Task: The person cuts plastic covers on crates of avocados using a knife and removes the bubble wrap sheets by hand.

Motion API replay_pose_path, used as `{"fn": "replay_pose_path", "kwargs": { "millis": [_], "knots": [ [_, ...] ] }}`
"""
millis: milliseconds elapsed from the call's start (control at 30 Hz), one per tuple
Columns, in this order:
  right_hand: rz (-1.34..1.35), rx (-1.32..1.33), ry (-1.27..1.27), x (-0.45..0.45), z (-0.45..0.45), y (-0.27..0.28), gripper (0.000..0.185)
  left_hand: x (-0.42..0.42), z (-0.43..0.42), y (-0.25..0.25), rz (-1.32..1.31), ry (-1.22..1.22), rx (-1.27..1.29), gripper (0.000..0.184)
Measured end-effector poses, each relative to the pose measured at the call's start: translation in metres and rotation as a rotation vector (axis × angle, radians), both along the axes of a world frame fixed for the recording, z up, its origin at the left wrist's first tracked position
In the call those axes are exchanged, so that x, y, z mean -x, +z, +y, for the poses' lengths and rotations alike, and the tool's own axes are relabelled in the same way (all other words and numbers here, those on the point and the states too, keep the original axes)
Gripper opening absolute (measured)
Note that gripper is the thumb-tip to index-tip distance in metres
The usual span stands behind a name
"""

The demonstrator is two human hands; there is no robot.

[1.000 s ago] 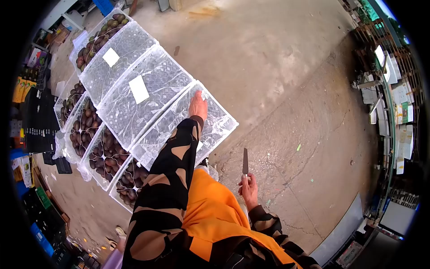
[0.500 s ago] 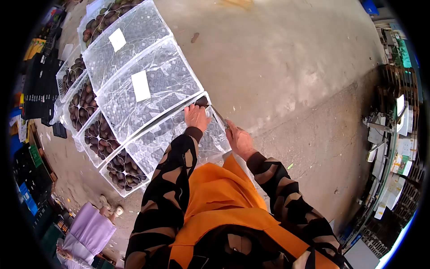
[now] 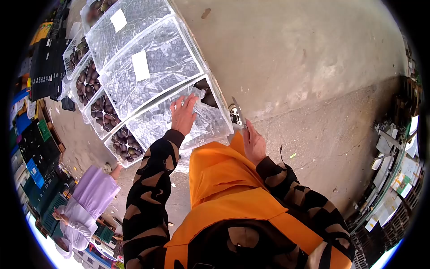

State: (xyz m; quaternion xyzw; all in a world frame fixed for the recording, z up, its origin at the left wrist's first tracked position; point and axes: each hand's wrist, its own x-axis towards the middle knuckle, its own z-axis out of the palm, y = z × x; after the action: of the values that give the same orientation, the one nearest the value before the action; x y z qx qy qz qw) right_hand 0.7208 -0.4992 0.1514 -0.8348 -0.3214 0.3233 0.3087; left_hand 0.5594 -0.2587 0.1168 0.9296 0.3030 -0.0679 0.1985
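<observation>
My right hand [image 3: 254, 142] is closed round a knife [image 3: 238, 110], its blade pointing up and away from me, beside the nearest white crate [image 3: 222, 99]. Bubble wrap [image 3: 154, 115] covers most of that crate. On the wrap lies my left hand [image 3: 183, 115], its fingers spread. At the crate's far right corner the wrap is folded back, and dark avocado-like fruit [image 3: 207, 94] shows there.
Beyond stand more wrapped crates [image 3: 156, 58] bearing white paper sheets [image 3: 140, 65]. Lower crates of dark fruit [image 3: 127, 144] line the left side. A person in a purple apron [image 3: 96, 190] stands at lower left. A shoe [image 3: 234, 114] shows beside the knife.
My left hand has moved left across the wrap, uncovering fruit at the corner. The knife has come away from the crate's edge to the right. My view has shifted.
</observation>
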Motion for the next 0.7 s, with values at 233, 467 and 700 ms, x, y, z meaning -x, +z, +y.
{"fn": "replay_pose_path", "kwargs": {
  "millis": [233, 467, 700],
  "knots": [
    [-0.017, 0.147, 0.084, 0.017, -0.028, -0.007, 0.036, -0.045, -0.066, -0.051, 0.379, -0.148, 0.007, 0.040],
    [-0.147, 0.156, 0.211, 0.046, -0.023, -0.023, 0.036, -0.029, -0.041, -0.045, 0.252, -0.550, 0.012, 0.011],
    [-0.060, 0.451, 0.220, 0.065, -0.079, -0.034, 0.037, -0.003, -0.037, -0.033, 0.021, -0.438, 0.077, 0.009]
  ]
}}
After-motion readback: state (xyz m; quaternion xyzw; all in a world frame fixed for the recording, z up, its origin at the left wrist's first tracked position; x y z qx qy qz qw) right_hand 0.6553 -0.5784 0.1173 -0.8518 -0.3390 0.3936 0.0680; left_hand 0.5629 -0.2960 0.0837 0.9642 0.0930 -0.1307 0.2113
